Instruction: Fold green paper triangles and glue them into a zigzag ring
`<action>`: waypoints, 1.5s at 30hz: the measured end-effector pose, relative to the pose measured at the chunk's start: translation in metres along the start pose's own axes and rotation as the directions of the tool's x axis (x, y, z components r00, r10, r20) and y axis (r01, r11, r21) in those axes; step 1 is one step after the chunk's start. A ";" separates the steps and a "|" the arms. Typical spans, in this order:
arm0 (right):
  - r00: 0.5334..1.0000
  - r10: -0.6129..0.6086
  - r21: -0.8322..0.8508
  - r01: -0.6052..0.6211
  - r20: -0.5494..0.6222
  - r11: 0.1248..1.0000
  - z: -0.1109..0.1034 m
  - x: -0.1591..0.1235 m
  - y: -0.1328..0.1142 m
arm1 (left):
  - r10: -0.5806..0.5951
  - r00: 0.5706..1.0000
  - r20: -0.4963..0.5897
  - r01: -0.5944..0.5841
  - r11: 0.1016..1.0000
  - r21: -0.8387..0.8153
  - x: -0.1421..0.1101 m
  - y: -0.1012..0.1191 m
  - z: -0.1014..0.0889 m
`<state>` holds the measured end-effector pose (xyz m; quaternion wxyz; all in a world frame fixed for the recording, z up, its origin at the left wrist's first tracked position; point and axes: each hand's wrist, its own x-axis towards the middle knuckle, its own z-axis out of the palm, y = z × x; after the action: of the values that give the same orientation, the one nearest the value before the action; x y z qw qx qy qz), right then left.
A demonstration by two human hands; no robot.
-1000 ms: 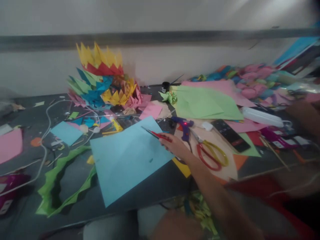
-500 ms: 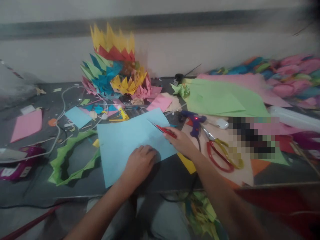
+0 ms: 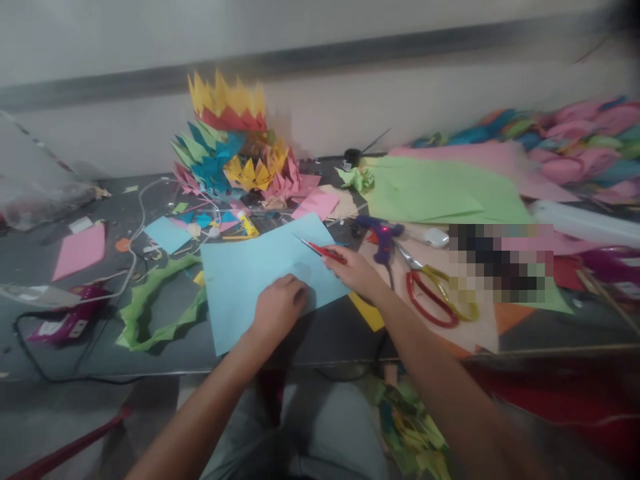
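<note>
A light blue paper sheet (image 3: 245, 277) lies on the dark table (image 3: 330, 337) in front of me. My left hand (image 3: 277, 308) rests on its near right part with the fingers curled down onto the paper. My right hand (image 3: 353, 272) sits at the sheet's right edge and grips small red-handled scissors (image 3: 320, 250), whose blades point left over the paper.
Larger red and yellow scissors (image 3: 433, 293) and a purple glue gun (image 3: 383, 237) lie to the right. Stacked paper crowns (image 3: 230, 143) stand at the back. Green paper sheets (image 3: 435, 193), a green zigzag strip (image 3: 150, 310), pink paper (image 3: 80, 250) and cables are scattered around.
My left hand came into view and settled on the blue sheet. The right hand stayed at the sheet's edge with the red scissors. The view shifted slightly.
</note>
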<state>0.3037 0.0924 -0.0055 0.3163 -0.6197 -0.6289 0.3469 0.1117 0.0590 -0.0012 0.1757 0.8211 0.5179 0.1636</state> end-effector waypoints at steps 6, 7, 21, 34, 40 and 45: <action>1.000 0.022 0.006 -0.022 0.007 1.000 0.000 0.001 0.001 | 0.049 0.998 0.038 -0.050 0.998 0.027 0.001 -0.001 -0.003; 1.000 0.023 0.008 -0.023 0.004 1.000 0.001 0.001 0.001 | 0.053 0.997 0.051 -0.055 0.997 0.055 0.002 0.000 -0.004; 1.000 -0.009 0.028 0.009 0.017 1.000 0.000 0.001 0.001 | -0.119 0.992 0.050 0.120 0.992 -0.023 0.014 0.003 -0.004; 0.999 0.043 0.021 -0.044 0.018 0.999 0.000 0.002 0.001 | -0.099 0.994 0.039 0.101 0.993 -0.063 0.011 -0.001 -0.001; 1.000 0.020 0.013 -0.020 -0.008 1.000 0.000 0.001 -0.002 | -0.070 0.997 0.039 0.072 0.995 -0.068 0.011 -0.001 0.000; 1.000 0.025 0.037 -0.024 -0.006 0.999 -0.001 0.000 -0.005 | -0.042 0.999 0.029 0.044 0.997 -0.071 0.011 -0.003 0.002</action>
<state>0.3017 0.0927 -0.0012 0.3254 -0.6226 -0.6138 0.3601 0.1144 0.0704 -0.0034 0.2155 0.8051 0.5268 0.1669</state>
